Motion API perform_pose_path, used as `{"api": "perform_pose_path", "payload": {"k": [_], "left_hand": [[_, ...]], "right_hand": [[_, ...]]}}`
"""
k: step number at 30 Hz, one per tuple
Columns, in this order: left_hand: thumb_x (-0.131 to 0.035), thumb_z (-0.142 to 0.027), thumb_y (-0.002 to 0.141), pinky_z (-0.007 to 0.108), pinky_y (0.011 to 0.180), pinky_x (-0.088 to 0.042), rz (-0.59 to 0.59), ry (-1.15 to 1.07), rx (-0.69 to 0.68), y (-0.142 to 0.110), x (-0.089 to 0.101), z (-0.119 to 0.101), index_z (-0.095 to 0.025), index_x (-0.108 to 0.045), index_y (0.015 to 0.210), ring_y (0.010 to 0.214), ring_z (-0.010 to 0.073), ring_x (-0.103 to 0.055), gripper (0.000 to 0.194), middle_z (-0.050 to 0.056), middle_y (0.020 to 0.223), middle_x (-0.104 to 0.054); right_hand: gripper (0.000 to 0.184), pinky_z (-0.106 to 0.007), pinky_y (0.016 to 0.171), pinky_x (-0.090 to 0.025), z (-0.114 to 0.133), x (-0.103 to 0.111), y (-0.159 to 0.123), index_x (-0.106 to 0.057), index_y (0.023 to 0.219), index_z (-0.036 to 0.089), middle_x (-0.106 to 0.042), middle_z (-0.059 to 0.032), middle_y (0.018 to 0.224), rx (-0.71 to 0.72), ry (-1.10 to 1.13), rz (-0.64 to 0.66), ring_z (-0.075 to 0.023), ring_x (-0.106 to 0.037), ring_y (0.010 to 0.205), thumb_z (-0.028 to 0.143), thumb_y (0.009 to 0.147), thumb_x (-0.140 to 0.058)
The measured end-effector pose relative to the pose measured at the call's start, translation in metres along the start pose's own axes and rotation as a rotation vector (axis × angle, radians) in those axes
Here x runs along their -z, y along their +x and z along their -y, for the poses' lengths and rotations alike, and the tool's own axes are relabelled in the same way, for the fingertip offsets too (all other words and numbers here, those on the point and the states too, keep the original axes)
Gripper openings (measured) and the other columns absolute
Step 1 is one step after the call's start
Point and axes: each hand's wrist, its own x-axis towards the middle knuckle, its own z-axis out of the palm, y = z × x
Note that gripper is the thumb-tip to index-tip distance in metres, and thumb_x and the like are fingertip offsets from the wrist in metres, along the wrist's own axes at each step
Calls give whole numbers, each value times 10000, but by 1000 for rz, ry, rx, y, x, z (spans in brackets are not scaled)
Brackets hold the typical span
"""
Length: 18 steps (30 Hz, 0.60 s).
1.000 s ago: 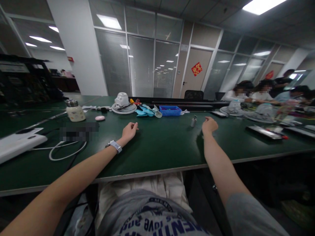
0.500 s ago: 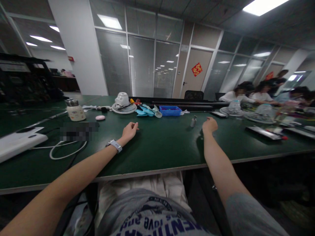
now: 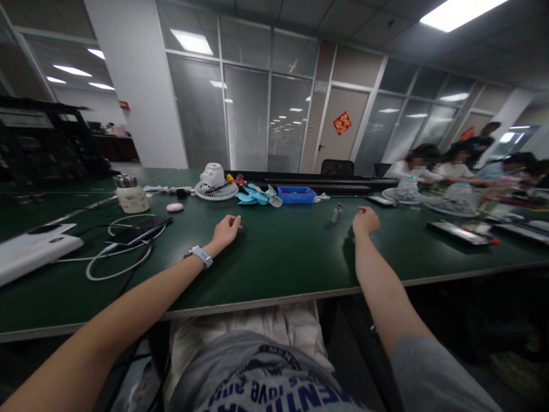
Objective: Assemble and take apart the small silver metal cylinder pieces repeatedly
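Observation:
My left hand (image 3: 226, 230) rests on the green table left of the middle, fingers loosely curled in, and I see nothing in it. A watch with a pale band (image 3: 201, 256) is on that wrist. Over to the right, my right hand (image 3: 366, 220) rests with its fingers folded inward and no object showing. Just left of it stands a small metal cylinder with a thin top piece (image 3: 337, 214), apart from the hand. Light-blue fan blades (image 3: 256, 195) and a blue basket (image 3: 295, 195) lie beyond, between the two hands.
A white fan part with a round grille (image 3: 215, 186) sits at the back. On the left are a cream bottle (image 3: 131, 195), a pink oval object (image 3: 174, 207), a phone (image 3: 139, 230) with cables and a white device (image 3: 38, 252). Several people (image 3: 457, 163) sit at the right.
Both hands stay in place, and the things on the table near them have not moved. At the far right, a person in the background has shifted slightly.

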Motion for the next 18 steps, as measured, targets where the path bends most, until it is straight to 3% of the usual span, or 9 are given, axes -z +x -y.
{"api": "perform_pose_path", "payload": {"k": [4, 7, 10, 13, 18], "left_hand": [[-418, -495, 903, 299, 740, -465, -1, 6, -8, 1, -1, 2, -209, -596, 944, 859, 212, -666, 339, 67, 925, -750], [-420, -490, 902, 294, 739, -466, 0, 6, -6, 1, -1, 2, -211, -598, 937, 852, 208, -669, 334, 65, 922, -751], [-427, -482, 901, 293, 741, -465, 1, 13, -1, 1, -1, 2, -210, -599, 937, 858, 210, -670, 324, 66, 924, -751], [-429, -481, 901, 299, 746, -465, 9, 9, -10, 2, -1, 3, -209, -598, 944, 863, 213, -670, 324, 71, 925, -750], [-434, -451, 900, 301, 754, -467, -2, 14, -18, 1, -2, 3, -208, -598, 931, 859, 210, -673, 295, 69, 917, -751]], "right_hand": [[329, -362, 788, -446, -1, -1, 4, -719, 1102, 242, -693, -146, 1031, -36, 4, 48, -259, -635, 944, 188, 877, -484], [367, -435, 929, -392, -2, -6, 5, -686, 1167, 216, -681, -156, 1078, 26, -64, 10, -269, -595, 1053, 182, 881, -458], [401, -515, 1073, -227, 3, -17, -1, -623, 1257, 195, -561, -155, 1327, 230, -161, -110, -282, -408, 1293, 291, 905, -457], [513, -562, 1108, -106, 11, -31, -11, -640, 1229, 144, -352, -174, 1505, 402, -301, -82, -298, -169, 1415, 491, 909, -440], [662, -595, 1108, 10, 13, -47, -18, -695, 1111, 58, -251, -228, 1538, 399, -543, 72, -346, 0, 1435, 627, 817, -529]]}}
